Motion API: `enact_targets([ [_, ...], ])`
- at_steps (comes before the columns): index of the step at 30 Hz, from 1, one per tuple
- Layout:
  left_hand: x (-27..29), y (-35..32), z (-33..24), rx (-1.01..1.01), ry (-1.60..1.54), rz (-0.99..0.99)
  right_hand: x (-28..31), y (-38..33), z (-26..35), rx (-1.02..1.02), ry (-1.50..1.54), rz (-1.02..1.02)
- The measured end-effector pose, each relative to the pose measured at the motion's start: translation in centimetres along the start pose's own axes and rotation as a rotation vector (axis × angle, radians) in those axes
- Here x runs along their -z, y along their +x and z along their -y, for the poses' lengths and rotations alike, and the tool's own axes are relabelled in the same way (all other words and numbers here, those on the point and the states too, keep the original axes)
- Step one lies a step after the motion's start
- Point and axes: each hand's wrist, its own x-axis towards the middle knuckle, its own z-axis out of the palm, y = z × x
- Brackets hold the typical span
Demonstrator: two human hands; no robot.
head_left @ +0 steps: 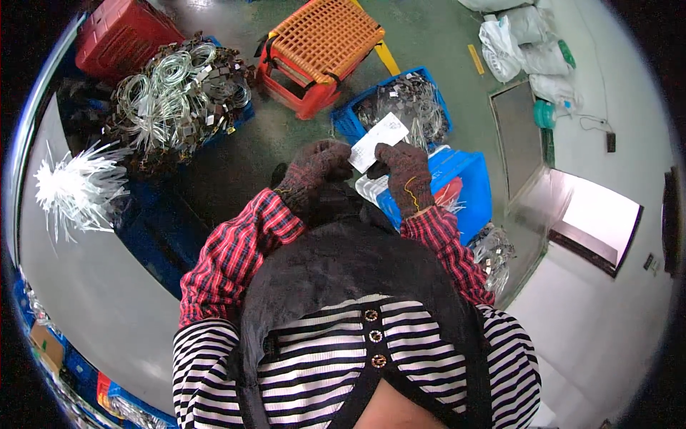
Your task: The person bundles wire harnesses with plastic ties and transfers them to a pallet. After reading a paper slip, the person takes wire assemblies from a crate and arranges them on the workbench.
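Note:
Between my gloved hands is a small white printed card, tilted, over the lap of my dark apron. My left hand, in a dark knitted glove, pinches the card's left edge. At the card's lower right edge, my right hand, in a matching glove with a yellow thread, is closed on it. Just beyond the card sits a blue crate of coiled clear cables with dark connectors. Beside my right wrist stands a blue bin with something red and white strips inside.
A red stool with a woven orange seat stands ahead. Far left, a heap of coiled cables lies next to a red crate. A bundle of white ties rests on the grey table. White sacks lie along the right wall.

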Motion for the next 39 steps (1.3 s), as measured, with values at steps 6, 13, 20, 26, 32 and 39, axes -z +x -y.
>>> enact_targets([
  [6,-1.0,-0.7,-0.1,-0.018,0.003,0.02,0.5,0.0,0.4,0.222,-0.317,-0.021],
  [13,-1.0,-0.6,0.3,-0.028,-0.018,0.008,0.2,-0.8,-0.2,0.142,-0.258,-0.024],
  [20,-1.3,-1.3,0.3,0.003,-0.016,-0.018,0.1,-1.0,1.1,-0.058,-0.005,-0.014],
  [26,-1.2,-1.5,0.5,-0.004,-0.003,0.021,0.2,-1.3,1.0,0.189,-0.245,-0.072],
  [32,-0.2,-0.5,1.7,-0.039,0.021,0.021,-0.3,-1.6,1.7,-0.154,0.231,-0.054],
  [39,-0.4,-1.0,0.9,-0.022,0.092,0.021,-0.1,-1.5,1.4,-0.18,0.272,-0.06],
])
